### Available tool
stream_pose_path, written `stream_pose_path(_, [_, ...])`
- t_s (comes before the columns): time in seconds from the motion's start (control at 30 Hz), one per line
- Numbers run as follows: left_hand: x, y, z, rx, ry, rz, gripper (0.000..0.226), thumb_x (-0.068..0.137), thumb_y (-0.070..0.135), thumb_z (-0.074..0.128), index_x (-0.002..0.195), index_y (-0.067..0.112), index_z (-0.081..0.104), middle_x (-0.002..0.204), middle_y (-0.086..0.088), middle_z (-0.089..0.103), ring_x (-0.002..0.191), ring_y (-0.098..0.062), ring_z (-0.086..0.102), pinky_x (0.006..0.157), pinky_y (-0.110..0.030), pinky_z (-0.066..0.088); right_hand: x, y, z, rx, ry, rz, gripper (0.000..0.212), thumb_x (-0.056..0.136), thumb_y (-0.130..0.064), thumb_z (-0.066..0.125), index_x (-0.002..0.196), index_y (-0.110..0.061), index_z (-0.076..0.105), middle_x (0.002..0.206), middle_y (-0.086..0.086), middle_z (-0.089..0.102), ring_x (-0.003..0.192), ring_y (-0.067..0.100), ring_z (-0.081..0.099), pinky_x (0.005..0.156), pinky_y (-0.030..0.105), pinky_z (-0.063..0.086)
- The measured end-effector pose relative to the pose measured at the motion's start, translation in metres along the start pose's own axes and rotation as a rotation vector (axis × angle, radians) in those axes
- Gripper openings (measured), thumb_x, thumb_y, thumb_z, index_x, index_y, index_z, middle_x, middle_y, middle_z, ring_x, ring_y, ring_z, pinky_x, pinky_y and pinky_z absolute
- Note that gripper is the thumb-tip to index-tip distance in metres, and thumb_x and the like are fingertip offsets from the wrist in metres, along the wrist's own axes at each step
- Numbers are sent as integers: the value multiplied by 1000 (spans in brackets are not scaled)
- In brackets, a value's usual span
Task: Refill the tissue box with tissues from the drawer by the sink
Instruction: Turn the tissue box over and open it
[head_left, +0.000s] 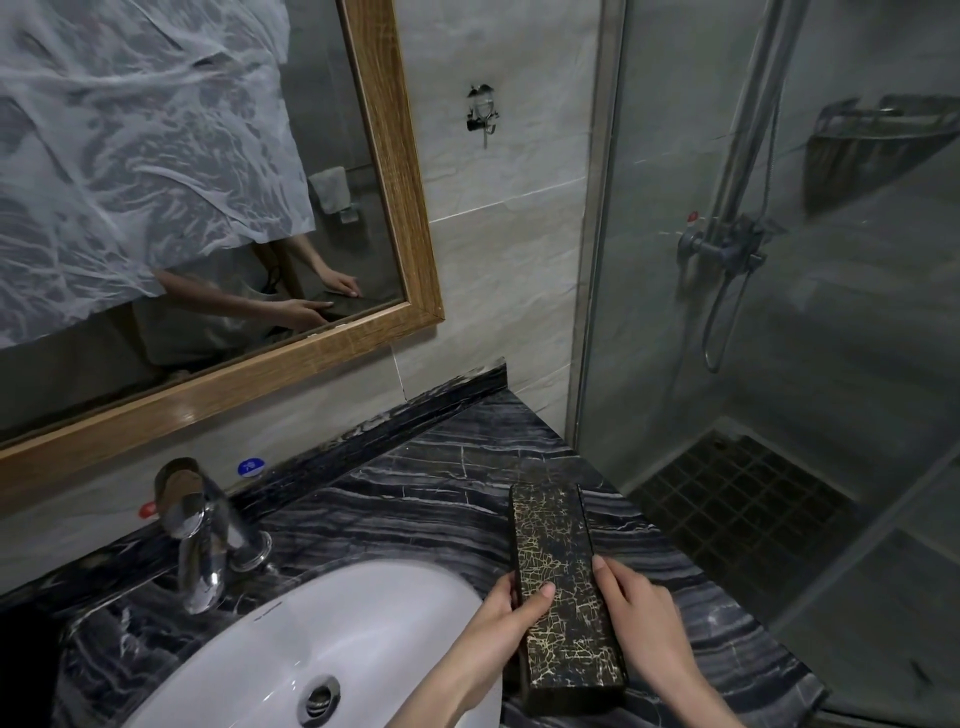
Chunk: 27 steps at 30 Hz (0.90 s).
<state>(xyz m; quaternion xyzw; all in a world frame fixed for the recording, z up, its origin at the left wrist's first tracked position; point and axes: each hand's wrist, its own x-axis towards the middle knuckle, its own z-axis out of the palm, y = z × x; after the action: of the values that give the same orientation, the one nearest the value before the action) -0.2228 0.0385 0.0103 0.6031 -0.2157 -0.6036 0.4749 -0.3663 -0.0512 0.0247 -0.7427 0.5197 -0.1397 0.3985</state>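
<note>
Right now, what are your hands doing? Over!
Left hand and right hand both gripping the tissue box sides. Box on counter beside sink. Nothing blocking.

Tissue box (563, 582) black, gold crackle; countertop (415, 493) dark veined marble; sink (311, 634) white.

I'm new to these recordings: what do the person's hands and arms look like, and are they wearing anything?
Both the left hand and the right hand are bare: no gloves, rings or watch show. The forearms are bare too, with no sleeves in view. The nails are short and unpainted.
</note>
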Motion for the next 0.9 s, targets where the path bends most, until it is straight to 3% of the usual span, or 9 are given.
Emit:
stream_pose_path(0.17, [0, 15, -12, 176, 29, -37, 31, 81, 33, 72, 108, 19, 61, 101, 3, 75, 94, -9, 71, 88, -26, 55, -1, -1, 3, 27, -12, 11, 38, 97, -45, 38, 113, -27, 67, 100, 3, 74, 101, 25, 66, 84, 39, 48])
stream_pose_path(0.27, [2, 18, -15, 212, 35, -48, 22, 81, 31, 73, 98, 21, 62, 87, 6, 76, 90, -11, 72, 88, -32, 57, -1, -1, 3, 15, -12, 4, 37, 97, -44, 37, 106, -27, 69, 95, 2, 74, 97, 24, 66, 80, 38, 47])
stream_pose_path(0.4, [5, 19, -16, 255, 32, -57, 38, 80, 35, 73, 110, 15, 63, 103, -4, 75, 100, -18, 71, 92, -38, 56, 0, 0, 4, -44, 8, -29, 41, 99, -41, 35, 91, -20, 69, 86, 4, 73, 88, 26, 67, 73, 37, 45])
stream_pose_path(0.63, [8, 18, -19, 258, 2, -74, 47, 81, 34, 72, 119, 9, 61, 110, -7, 73, 95, -15, 71, 84, -32, 59, 3, 2, 4, -96, 8, -116, 39, 100, -36, 32, 77, -18, 58, 72, 2, 67, 83, 28, 67, 64, 30, 35])
stream_pose_path(0.83, [8, 20, -19, 254, -8, -76, 48, 81, 34, 72, 120, 9, 59, 112, -8, 73, 103, -19, 70, 85, -34, 59, 7, 6, 6, -243, 55, -210, 40, 101, -32, 29, 98, -13, 63, 90, 10, 74, 94, 34, 64, 65, 30, 30])
stream_pose_path(0.9, [9, 19, -20, 258, -4, -79, 49, 80, 34, 72, 121, 9, 59, 113, -8, 72, 103, -19, 69, 86, -35, 58, 9, 9, 6, -250, 50, -202, 40, 102, -32, 29, 94, -13, 63, 91, 12, 74, 94, 36, 64, 66, 34, 33])
